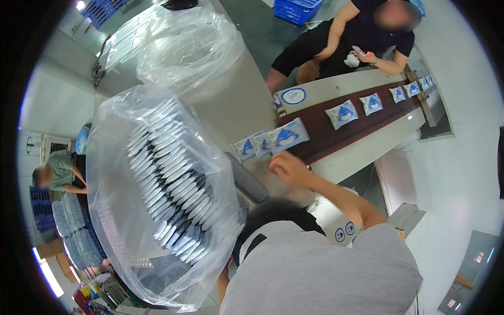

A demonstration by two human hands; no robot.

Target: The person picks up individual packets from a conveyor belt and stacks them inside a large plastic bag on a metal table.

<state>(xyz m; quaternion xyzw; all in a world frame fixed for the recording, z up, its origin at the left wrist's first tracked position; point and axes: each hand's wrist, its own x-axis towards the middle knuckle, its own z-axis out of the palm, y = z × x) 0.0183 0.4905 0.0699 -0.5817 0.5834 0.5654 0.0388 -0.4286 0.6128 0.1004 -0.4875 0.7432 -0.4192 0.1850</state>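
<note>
My right hand (pixel 289 169) is blurred by motion at the near end of a conveyor, its fingertips by the lower edge of a white-and-blue packet (pixel 289 136). Whether they grip it I cannot tell. Two more packets (pixel 247 149) overlap beside it to the left. Only a strip of my left forearm (pixel 223 283) shows next to a large clear plastic bag (pixel 113 210); the hand itself is hidden. Inside the bag, rows of packets (pixel 170 178) stand on edge, packed close together.
The dark red conveyor belt (pixel 315 134) carries spaced packets (pixel 341 114) from the far right. A seated person (pixel 383 31) holds a phone beyond it. Clear plastic bags (pixel 189 47) lie on the table (pixel 236 100). Another person (pixel 63 170) is far left. A blue crate (pixel 297 10) stands behind.
</note>
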